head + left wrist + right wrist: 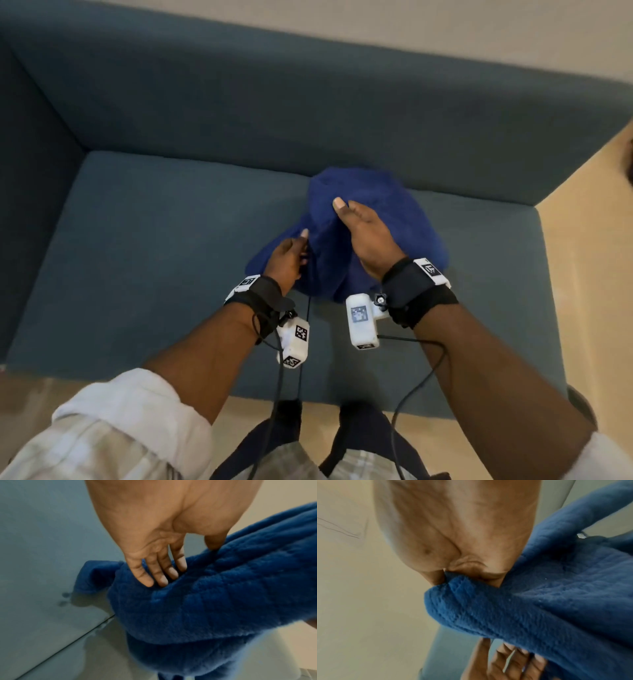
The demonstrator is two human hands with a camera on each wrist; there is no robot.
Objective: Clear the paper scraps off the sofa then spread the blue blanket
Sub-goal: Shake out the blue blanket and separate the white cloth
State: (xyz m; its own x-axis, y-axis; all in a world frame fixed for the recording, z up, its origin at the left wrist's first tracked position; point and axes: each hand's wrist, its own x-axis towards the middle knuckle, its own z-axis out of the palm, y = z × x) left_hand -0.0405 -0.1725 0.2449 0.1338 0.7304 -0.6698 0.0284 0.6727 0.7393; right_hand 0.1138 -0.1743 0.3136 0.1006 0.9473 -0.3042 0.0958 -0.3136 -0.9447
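Note:
The blue blanket (376,205) is a fuzzy, bunched heap lifted slightly off the right half of the teal sofa seat (171,257). My left hand (291,255) pinches a fold at its near left side. In the left wrist view the fingers (154,574) lie on the blanket (223,595) and the thumb presses the fold's other side. My right hand (359,226) grips the upper part, thumb pointing up. The right wrist view shows that hand (462,572) with an edge of the blanket (539,608) bunched in its curled fingers. I see no paper scraps on the seat.
The sofa backrest (308,113) runs along the far side and an armrest (30,205) closes off the left. Beige floor (582,274) lies past the seat's right end and in front of it. Wrist-camera cables hang by my legs.

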